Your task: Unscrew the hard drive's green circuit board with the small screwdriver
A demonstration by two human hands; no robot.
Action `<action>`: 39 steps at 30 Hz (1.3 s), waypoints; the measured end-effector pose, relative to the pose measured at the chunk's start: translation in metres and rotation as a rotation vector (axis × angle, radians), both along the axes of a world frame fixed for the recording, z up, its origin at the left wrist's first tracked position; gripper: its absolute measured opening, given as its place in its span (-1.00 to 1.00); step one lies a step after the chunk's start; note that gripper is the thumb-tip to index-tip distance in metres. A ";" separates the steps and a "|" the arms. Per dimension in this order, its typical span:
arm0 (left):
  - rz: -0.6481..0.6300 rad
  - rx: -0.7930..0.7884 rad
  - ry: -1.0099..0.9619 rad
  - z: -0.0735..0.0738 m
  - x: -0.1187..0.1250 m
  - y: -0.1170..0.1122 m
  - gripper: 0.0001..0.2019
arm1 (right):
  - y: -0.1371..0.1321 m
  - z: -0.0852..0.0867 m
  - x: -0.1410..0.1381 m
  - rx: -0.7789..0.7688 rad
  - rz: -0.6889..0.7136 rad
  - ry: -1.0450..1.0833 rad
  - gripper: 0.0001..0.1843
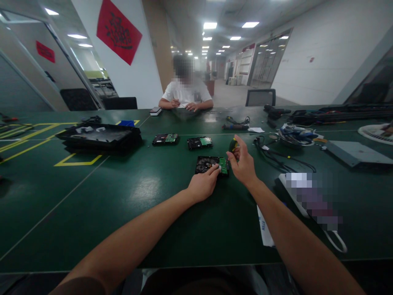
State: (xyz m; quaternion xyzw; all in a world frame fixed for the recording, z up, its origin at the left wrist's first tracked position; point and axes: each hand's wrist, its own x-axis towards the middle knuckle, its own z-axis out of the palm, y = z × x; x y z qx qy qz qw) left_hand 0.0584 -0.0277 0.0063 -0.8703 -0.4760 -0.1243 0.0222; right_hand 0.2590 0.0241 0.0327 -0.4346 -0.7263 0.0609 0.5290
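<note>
A hard drive (202, 164) lies on the table (92, 196) before the person, circuit board up. The left hand (203, 185) rests on it, probably to steady it; whether those fingers pinch anything cannot be told. The right hand's (245, 166) grip closes around a green-and-black screwdriver (233, 144), just beside the drive. Two other drives (199, 142) lie beyond.

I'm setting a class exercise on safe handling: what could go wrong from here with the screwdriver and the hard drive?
The left hand has its fingers on the hard drive, close to the screwdriver in the right hand, so a slip might jab them. A slip could also scratch the drive's exposed green circuit board. Finally, if the left hand eases off, the drive might slide on the table.
</note>
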 end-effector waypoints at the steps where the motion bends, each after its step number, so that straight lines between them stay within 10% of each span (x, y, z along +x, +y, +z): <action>1: 0.003 -0.005 0.004 0.000 0.000 0.000 -0.49 | 0.000 0.000 0.000 0.013 -0.011 -0.004 -0.25; 39: 0.003 -0.008 0.020 0.000 0.000 0.001 -0.49 | -0.001 0.001 0.000 0.048 0.033 0.028 -0.27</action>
